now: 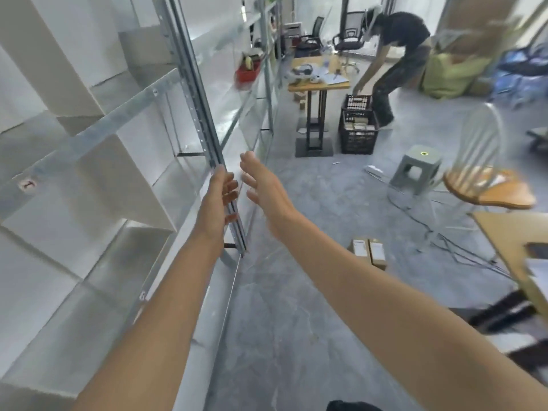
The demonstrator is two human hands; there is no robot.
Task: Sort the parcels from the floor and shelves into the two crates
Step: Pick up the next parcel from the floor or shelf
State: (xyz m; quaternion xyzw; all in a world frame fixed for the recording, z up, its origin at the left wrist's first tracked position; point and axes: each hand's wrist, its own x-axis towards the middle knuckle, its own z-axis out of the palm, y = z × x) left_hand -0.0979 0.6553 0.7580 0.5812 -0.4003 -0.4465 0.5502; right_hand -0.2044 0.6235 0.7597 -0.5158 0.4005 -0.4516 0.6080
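Both my arms reach forward beside the metal shelving on the left. My left hand is in front of the shelf's upright post, fingers apart, holding nothing. My right hand is open beside it, palm turned left, empty. Two small brown parcels with white labels lie side by side on the grey floor to the right of my right forearm. Further off, two black crates stand one behind the other next to a table leg, both holding parcels. The shelf bays near me look bare.
Another person bends over the crates. A wooden table stands beside them, a grey stool and a wooden chair to the right, cables across the floor, a desk corner at right, a red basket on a far shelf.
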